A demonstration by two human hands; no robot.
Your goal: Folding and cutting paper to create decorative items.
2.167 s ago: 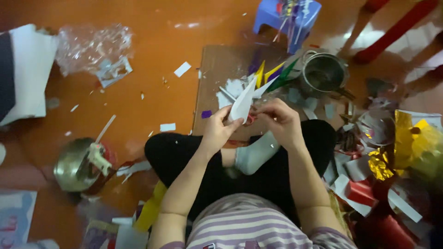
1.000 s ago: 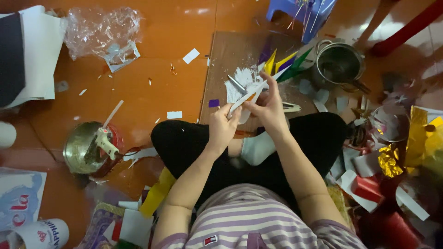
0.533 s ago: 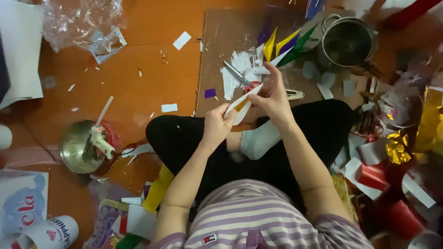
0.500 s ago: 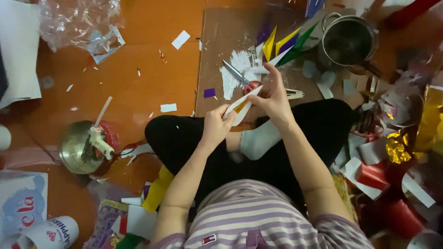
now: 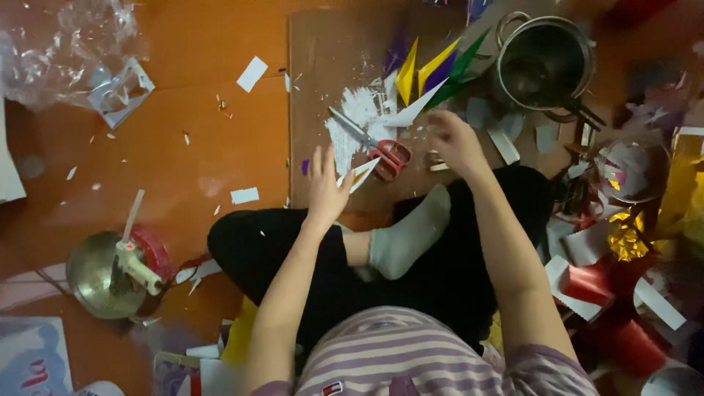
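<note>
Head view showed my striped shirt (image 5: 411, 352) nearest the camera, then my crossed legs in black trousers (image 5: 279, 253) with one grey sock (image 5: 407, 235) resting on top. My left hand (image 5: 326, 183) was spread flat, fingers apart, over the near edge of the cardboard sheet (image 5: 323, 59); a white paper strip (image 5: 359, 174) lay just beside its fingertips, and I could not tell whether the hand touched it. My right hand (image 5: 451, 139) was blurred, its fingers curled downward near a white pointed paper piece (image 5: 411, 114); whether it gripped anything could not be told. The two hands were apart, with the red-handled scissors (image 5: 381, 147) lying on the cardboard between them, held by neither. Beyond the scissors lay white paper scraps (image 5: 352, 110) and a fan of yellow, purple and green paper points (image 5: 433, 70). A steel pot (image 5: 546, 62) stood farther right. To my left on the orange floor (image 5: 191, 154) sat a metal bowl (image 5: 95, 275) with a glue gun (image 5: 136, 260) across it. Crumpled clear plastic (image 5: 66, 44) lay at the far left. Red cups and gold foil (image 5: 623, 235) crowded my right side.
</note>
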